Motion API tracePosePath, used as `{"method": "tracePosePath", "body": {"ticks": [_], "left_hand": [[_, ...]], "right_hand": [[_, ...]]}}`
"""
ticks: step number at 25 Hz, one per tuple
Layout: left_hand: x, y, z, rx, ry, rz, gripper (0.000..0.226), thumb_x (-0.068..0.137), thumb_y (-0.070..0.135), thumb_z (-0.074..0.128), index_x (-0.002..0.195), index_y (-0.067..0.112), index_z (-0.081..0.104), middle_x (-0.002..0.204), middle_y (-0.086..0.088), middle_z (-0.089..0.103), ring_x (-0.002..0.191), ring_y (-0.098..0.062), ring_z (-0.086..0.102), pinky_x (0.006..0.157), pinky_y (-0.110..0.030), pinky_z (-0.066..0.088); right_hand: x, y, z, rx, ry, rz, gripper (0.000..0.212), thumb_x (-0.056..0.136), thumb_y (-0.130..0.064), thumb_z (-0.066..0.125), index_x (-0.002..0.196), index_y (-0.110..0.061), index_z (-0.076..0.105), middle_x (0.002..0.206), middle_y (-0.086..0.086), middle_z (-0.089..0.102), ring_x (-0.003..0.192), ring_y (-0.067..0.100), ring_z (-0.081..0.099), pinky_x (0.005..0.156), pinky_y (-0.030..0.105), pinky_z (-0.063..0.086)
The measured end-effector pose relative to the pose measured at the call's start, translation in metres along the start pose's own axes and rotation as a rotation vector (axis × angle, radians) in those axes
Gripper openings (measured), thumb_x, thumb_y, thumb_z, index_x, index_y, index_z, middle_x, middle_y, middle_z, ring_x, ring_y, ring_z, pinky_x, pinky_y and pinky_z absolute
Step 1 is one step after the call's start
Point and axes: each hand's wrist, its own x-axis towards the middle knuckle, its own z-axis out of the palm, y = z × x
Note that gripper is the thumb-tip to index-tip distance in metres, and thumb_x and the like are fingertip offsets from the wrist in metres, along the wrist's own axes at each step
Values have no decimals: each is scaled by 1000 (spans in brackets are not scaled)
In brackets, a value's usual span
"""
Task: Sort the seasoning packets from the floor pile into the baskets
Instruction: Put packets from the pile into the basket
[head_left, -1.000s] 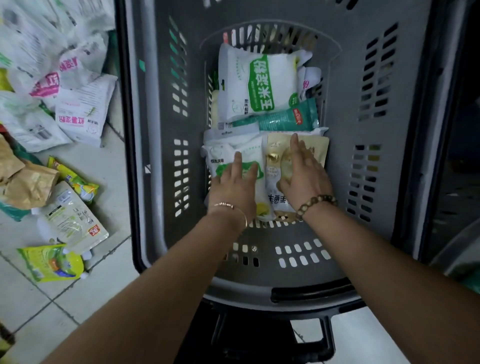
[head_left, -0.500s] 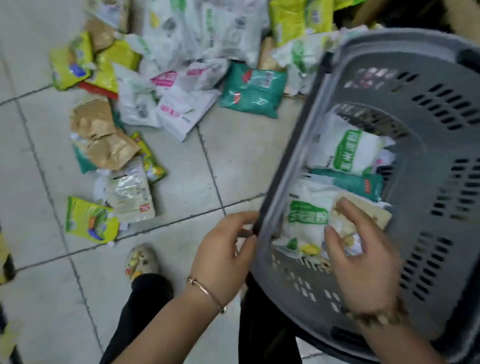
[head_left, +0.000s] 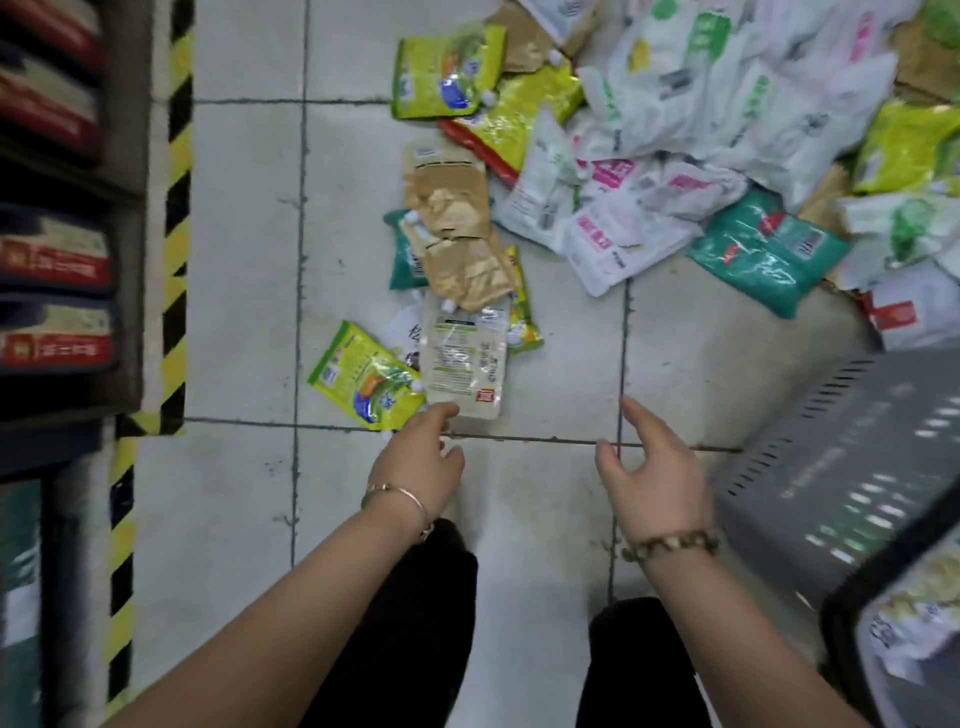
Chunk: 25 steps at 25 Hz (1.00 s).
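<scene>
- Heaped on the pale tiled floor (head_left: 239, 291), toward its far right corner: loose pile of seasoning packets (head_left: 675, 130) in white, yellow-green, pink-printed and brown.
- Strung out from the pile toward the near edge: teal plastic packet (head_left: 769, 249), crumpled brown paper pouches (head_left: 457, 223), then a clear spouted pouch with a green-and-white label and a red square (head_left: 462, 358).
- Just left of that pouch and tucked partly under it: yellow-green spouted pouch (head_left: 363, 379), flat on the tiles.
- Left hand (head_left: 421, 462) reaching for the clear pouch's near edge, fingers loosely curled and holding nothing; cannot tell whether the forefinger touches the pouch.
- Thin metal bangle (head_left: 400, 496) round that wrist.
- Right hand (head_left: 654, 478) held over bare tile, well apart from the packets, fingers spread and relaxed, nothing in it.
- Beaded bracelet (head_left: 670, 543) on that wrist.
- Grey perforated plastic basket (head_left: 831, 467) at the floor's right edge, blurred; pale packets (head_left: 914, 629) visible inside past its dark rim.
- Black trouser legs (head_left: 415, 623) below the forearms.
- Along the floor's left edge: yellow-and-black striped tape (head_left: 176, 208), and beyond it a dark shelf of red-banded packs (head_left: 52, 260).
</scene>
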Motion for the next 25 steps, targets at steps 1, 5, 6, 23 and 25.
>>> {"method": "tracePosePath", "body": {"ticks": [1, 5, 6, 23, 25], "left_hand": [[7, -15, -6, 9, -7, -20, 47, 85, 13, 56, 130, 24, 48, 126, -1, 56, 103, -18, 57, 88, -34, 49], [34, -66, -10, 67, -39, -104, 49, 86, 17, 57, 133, 23, 45, 131, -4, 51, 110, -24, 55, 92, -39, 47], [43, -80, -9, 79, -40, -133, 49, 86, 19, 57, 133, 23, 44, 132, -5, 51, 112, -25, 55, 93, -40, 47], [259, -209, 57, -384, 460, -901, 90, 75, 56, 66, 135, 1, 29, 139, -22, 40, 127, -38, 40, 102, -46, 32], [270, -213, 48, -573, 543, -975, 105, 67, 57, 73, 141, 4, 20, 144, -22, 34, 131, -38, 37, 104, -47, 30]], "right_hand": [[5, -7, 17, -76, -38, 4, 51, 84, -29, 60, 133, -30, 49, 131, -3, 56, 117, 21, 53, 88, 34, 44], [17, -14, 81, -344, -255, -141, 53, 87, -36, 53, 138, -31, 41, 132, -3, 54, 118, 19, 50, 86, 30, 42], [21, -13, 98, -383, -297, -181, 53, 87, -37, 51, 139, -31, 40, 132, -3, 54, 118, 19, 50, 86, 31, 43], [180, 8, 302, 296, -352, 495, 47, 75, -33, 72, 115, -14, 55, 108, 4, 67, 93, 24, 65, 88, 39, 52], [183, 4, 309, 356, -346, 546, 41, 71, -41, 74, 102, -15, 63, 100, 4, 70, 90, 25, 66, 87, 40, 53]]}}
